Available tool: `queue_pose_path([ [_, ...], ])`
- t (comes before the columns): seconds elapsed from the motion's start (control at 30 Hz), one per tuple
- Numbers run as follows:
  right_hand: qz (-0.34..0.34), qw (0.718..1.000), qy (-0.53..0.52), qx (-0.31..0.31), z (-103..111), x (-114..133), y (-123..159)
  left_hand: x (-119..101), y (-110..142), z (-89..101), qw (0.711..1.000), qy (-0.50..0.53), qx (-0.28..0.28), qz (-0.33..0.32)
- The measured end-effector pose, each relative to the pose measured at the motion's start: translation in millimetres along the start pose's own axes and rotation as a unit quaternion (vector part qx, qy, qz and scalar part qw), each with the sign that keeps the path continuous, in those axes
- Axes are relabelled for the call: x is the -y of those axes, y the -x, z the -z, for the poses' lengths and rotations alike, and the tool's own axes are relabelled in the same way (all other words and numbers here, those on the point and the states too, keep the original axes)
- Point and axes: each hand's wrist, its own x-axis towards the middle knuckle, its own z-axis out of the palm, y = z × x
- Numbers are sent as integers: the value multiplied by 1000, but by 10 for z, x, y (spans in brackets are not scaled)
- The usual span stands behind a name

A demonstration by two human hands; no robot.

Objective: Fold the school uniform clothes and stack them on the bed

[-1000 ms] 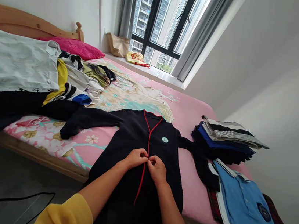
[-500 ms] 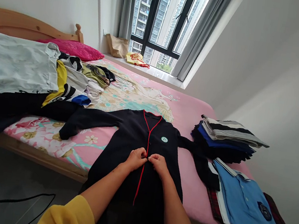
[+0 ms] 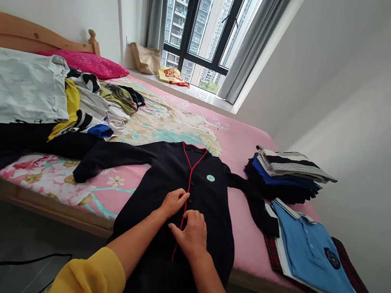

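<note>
A dark cardigan with red trim lies front up, its sleeves spread out, across the bed's near edge. Its chest carries a round pale-green badge, and small dark buttons run down the front beside the red edge. With fingers closed, my left hand pinches the red-trimmed edge at mid-front. My right hand hovers over or rests on the front just below; its thumb stands apart from the curved fingers, and nothing shows in it. Whether its fingertips touch the cloth I cannot tell.
To the right, a stack of folded clothes sits beyond a folded blue polo shirt. Piled garments cover the bed's left side, near a magenta pillow. A black cable crosses the floor.
My right hand has let go of the front edge, opened and moved down toward me. My left hand has slid slightly up the edge. The view has shifted a little.
</note>
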Motion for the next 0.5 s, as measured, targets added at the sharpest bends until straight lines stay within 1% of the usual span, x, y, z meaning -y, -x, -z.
queue_pose_path([
  [0.1,-40,997,57,23,5,27,101,-30,3,46,1000,0,13,-5],
  [0.23,-66,993,62,79,78,-71,34,-57,88,113,999,-19,36,-31],
  [0.3,-94,988,43,115,121,-127,-15,-52,203,149,996,-33,50,-61],
  [0.4,-133,980,-24,149,170,-199,-58,-33,434,192,990,-55,76,-110],
  [0.5,-135,975,-74,161,203,-249,-59,-58,636,210,976,-128,92,-148],
])
